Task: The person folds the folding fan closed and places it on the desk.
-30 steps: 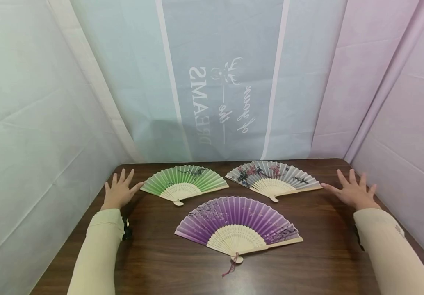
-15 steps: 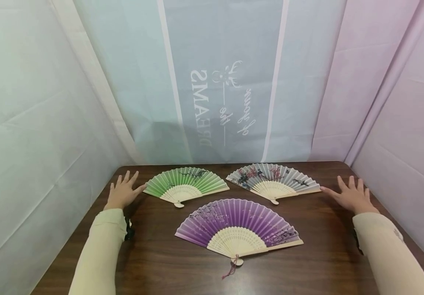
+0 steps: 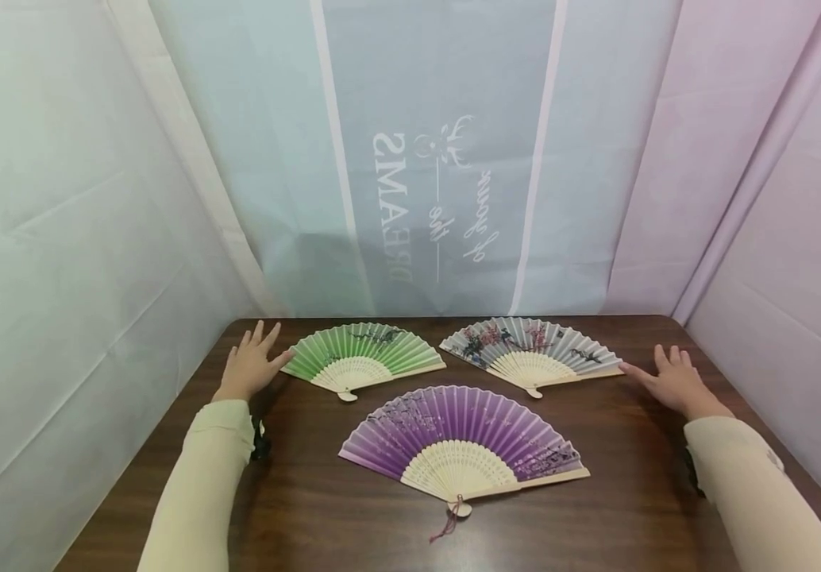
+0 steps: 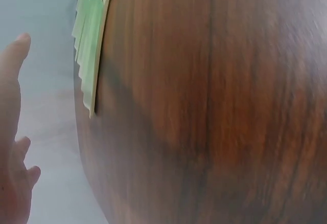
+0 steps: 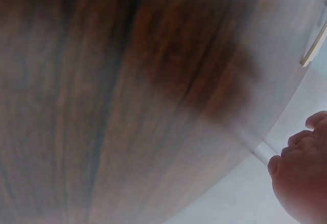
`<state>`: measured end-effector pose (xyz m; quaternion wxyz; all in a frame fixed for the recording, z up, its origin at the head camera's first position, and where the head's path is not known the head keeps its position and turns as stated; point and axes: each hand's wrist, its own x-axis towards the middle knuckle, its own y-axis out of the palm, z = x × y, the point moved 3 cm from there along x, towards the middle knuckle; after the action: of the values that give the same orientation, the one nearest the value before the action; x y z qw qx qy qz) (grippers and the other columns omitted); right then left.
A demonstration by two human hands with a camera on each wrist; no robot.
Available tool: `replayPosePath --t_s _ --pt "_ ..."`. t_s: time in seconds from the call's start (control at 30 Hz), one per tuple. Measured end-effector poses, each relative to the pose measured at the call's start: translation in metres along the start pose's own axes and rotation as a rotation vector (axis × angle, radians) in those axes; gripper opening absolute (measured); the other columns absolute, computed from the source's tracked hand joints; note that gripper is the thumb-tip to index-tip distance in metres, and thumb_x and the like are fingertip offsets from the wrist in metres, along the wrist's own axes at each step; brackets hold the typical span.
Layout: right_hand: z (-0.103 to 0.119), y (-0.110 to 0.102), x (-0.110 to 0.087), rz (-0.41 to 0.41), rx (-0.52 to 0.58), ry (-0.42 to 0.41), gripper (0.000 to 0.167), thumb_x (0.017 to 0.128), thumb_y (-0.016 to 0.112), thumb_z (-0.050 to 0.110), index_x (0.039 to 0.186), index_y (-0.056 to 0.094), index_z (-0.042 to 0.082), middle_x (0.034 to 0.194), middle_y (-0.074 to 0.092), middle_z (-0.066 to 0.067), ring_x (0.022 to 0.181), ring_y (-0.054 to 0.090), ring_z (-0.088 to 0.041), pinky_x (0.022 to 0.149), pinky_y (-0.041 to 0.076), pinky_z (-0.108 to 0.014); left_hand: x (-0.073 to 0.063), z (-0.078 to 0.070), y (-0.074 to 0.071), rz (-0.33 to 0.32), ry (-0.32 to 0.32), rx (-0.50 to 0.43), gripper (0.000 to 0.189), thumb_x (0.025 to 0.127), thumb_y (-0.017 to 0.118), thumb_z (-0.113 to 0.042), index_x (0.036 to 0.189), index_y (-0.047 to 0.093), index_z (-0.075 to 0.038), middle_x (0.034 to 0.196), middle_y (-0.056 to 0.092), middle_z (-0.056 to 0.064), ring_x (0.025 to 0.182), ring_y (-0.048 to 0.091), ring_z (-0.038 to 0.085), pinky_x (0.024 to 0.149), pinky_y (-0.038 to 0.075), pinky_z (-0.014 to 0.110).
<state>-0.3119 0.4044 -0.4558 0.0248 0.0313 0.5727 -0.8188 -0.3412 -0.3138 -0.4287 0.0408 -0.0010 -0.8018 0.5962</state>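
Observation:
Three spread folding fans lie on the brown wooden table. At the back left is the green fan; the grey fan with printed flowers is at the back right. Nearest the person lies the purple fan, a tassel at its pivot. My left hand, fingers spread, hovers beside the green fan, its thumb overlapping the fan's left tip in the head view. The left wrist view shows this hand apart from the green fan. My right hand is held by the grey fan's right tip, thumb pointing at it, gripping nothing.
A pale blue cloth with mirrored lettering hangs behind the table. White cloth walls stand at the left and right, close to the table's side edges.
My left hand has shifted right, toward the green fan, and turned slightly. The right hand's fingers have drawn a little closer together and lower. All three fans stay where they lie.

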Motion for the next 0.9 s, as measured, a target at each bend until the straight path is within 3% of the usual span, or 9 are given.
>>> replayPosePath --t_s 0.37,0.67,0.9 --pt "0.009 0.0 -0.001 0.03 0.068 -0.027 0.103 0.103 0.032 0.061 0.139 0.005 -0.032 0.144 0.0 -0.055 0.139 -0.002 -0.065 0.114 0.008 -0.076 0.008 -0.018 0.01 0.015 0.044 -0.083 0.074 0.102 0.052 -0.042 0.159 0.019 -0.009 0.164 0.005 0.028 0.149 0.008 0.053 0.118 0.01 0.075" --pt "0.014 0.0 -0.001 0.034 0.106 -0.01 0.097 0.104 0.029 0.059 0.143 0.006 -0.027 0.148 0.005 -0.049 0.138 0.008 -0.065 0.112 0.015 -0.076 0.015 -0.041 0.023 0.05 0.074 -0.193 0.078 0.1 0.056 -0.04 0.16 0.016 -0.01 0.165 0.006 0.028 0.15 0.008 0.051 0.117 0.018 0.073" --pt "0.018 0.0 -0.004 0.003 0.109 -0.009 0.091 0.105 0.031 0.057 0.145 0.014 -0.023 0.148 0.015 -0.047 0.134 0.019 -0.066 0.11 0.023 -0.076 0.022 -0.067 0.03 0.077 0.094 -0.213 0.077 0.1 0.057 -0.038 0.16 0.016 -0.012 0.165 0.006 0.025 0.15 0.009 0.049 0.116 0.019 0.075"
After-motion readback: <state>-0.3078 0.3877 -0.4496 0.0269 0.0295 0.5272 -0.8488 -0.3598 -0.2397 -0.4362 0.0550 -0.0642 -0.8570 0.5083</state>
